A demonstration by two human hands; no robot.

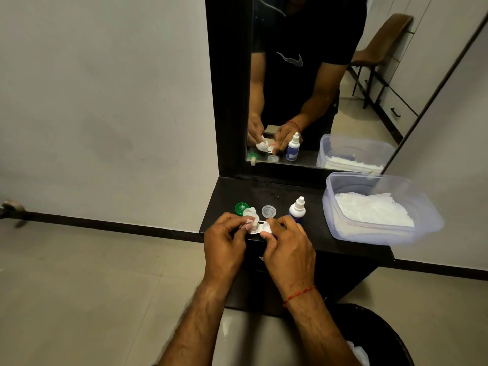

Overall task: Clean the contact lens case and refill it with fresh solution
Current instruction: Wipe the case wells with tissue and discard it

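I look down at the black desk [250,191]. At its right end stands the plastic box [335,220] with tissues in it. At the front edge the two hands meet. The left hand [224,241] pinches a twisted tissue [250,216] in its curled fingers. The right hand [287,244] grips the right end of the lens case [261,228] between thumb and fingers.

The case lies with its long axis left to right, from one hand to the other. The tissue goes down into its left well, so I judge that the wiping is not finished. The bottle [297,211] stands upright just behind the right hand, and this hand is clearly the nearer one for taking it when the refill comes. The green cap [240,208] and the clear cap [268,211] lie on the desk behind the case, both off.
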